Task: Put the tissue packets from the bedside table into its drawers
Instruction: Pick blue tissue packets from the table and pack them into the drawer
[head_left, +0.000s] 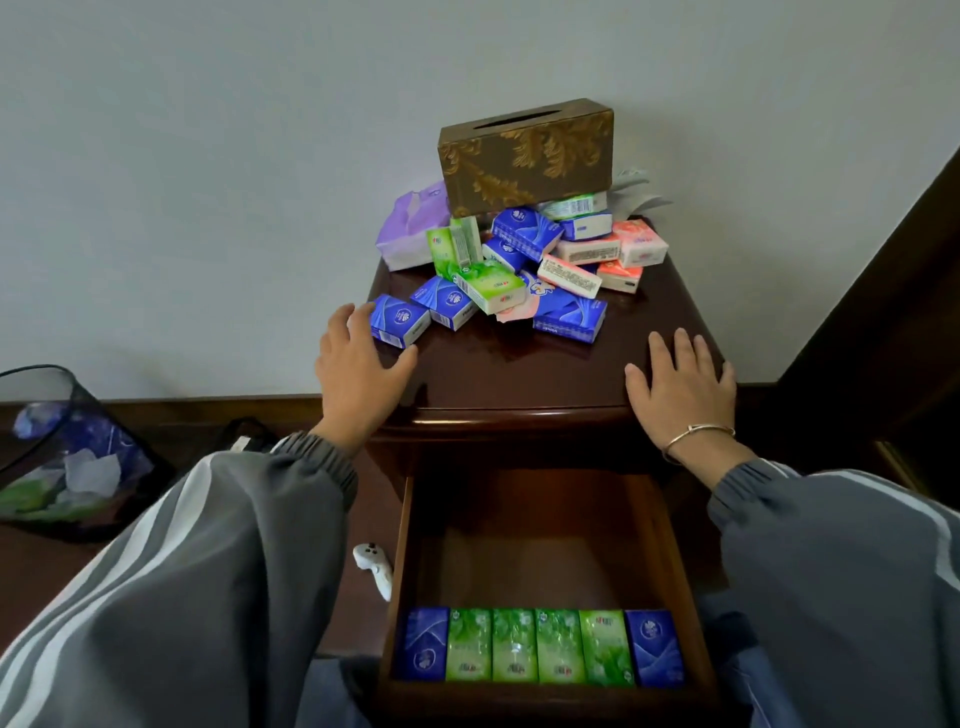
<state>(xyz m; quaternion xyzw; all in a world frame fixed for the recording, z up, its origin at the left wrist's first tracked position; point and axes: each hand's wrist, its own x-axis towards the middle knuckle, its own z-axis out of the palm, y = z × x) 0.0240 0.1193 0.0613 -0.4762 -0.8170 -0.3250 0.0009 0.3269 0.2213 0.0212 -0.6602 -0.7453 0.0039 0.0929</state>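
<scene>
Several blue, green and pink tissue packets lie in a heap (519, 260) on the dark wooden bedside table (519, 374). The top drawer (540, 551) is pulled out; a row of blue and green packets (540, 647) lines its front. My left hand (358, 364) is spread at the table's left, fingers touching a blue packet (399, 320) without gripping it. My right hand (683, 387), a bangle on its wrist, rests flat on the table's right front corner, holding nothing.
A gold-patterned tissue box (524, 156) sits on top of the heap at the back, a purple soft pack (410, 228) to its left. A mesh waste bin (67, 457) stands on the floor at left. A white controller (375, 566) lies beside the drawer.
</scene>
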